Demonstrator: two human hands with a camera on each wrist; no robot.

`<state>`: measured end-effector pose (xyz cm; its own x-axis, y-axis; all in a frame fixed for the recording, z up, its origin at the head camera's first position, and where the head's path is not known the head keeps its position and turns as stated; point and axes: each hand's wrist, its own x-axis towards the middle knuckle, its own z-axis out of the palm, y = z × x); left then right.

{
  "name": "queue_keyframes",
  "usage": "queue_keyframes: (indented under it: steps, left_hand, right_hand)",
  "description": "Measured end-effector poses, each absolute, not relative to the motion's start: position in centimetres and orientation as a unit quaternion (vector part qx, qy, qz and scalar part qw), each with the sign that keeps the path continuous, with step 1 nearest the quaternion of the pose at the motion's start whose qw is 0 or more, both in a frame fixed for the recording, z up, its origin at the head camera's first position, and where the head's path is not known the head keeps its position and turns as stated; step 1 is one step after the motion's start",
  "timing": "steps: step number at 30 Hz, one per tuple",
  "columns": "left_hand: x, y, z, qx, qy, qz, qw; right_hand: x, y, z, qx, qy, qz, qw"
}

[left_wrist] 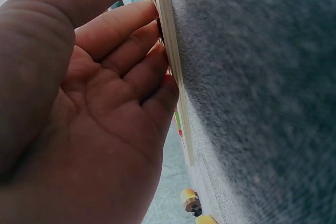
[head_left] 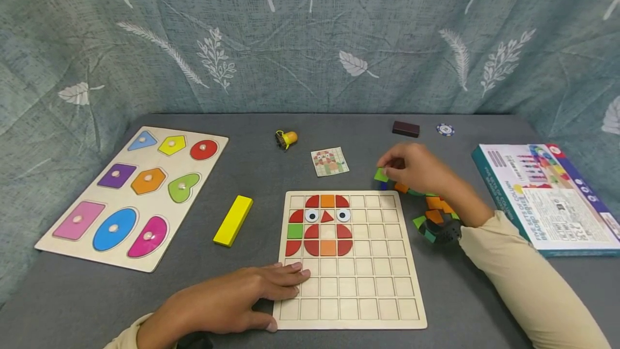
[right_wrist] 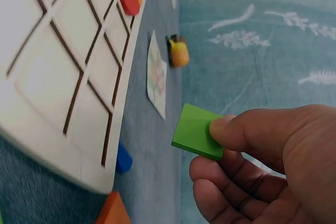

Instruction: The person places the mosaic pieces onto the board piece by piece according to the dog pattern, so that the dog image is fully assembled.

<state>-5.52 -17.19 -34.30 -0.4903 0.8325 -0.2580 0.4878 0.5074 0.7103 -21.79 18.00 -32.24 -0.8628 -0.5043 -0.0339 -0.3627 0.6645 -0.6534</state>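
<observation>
My right hand (head_left: 417,167) pinches a green square tile (right_wrist: 193,130) between thumb and fingers, raised past the board's far right corner. On the wooden grid board (head_left: 365,287), red curved pieces (head_left: 344,232), orange squares (head_left: 328,247), two eye pieces (head_left: 343,215), a red triangle (head_left: 327,216) and a green square (head_left: 295,230) fill cells at the upper left. My left hand (head_left: 242,296) rests on the board's near left edge, its fingers extended over the surface and its thumb at the rim. In the left wrist view, the palm (left_wrist: 110,124) holds nothing.
Loose orange and green pieces (head_left: 434,214) lie right of the board; a blue one (right_wrist: 124,159) is by its corner. A pattern card (head_left: 330,161) lies behind. Around stand a shape puzzle (head_left: 116,195), a yellow block (head_left: 233,221), a dark block (head_left: 406,128) and a box (head_left: 557,203).
</observation>
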Motion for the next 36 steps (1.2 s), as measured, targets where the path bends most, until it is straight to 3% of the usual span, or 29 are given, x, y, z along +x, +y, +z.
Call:
queue_keyframes:
  steps: [36]
  left_hand:
    - [-5.6, -17.0, -34.0, 0.399, 0.815, 0.286, 0.308]
  right_hand:
    - [-15.3, 11.9, -33.8, -0.366, 0.800, -0.426, 0.210]
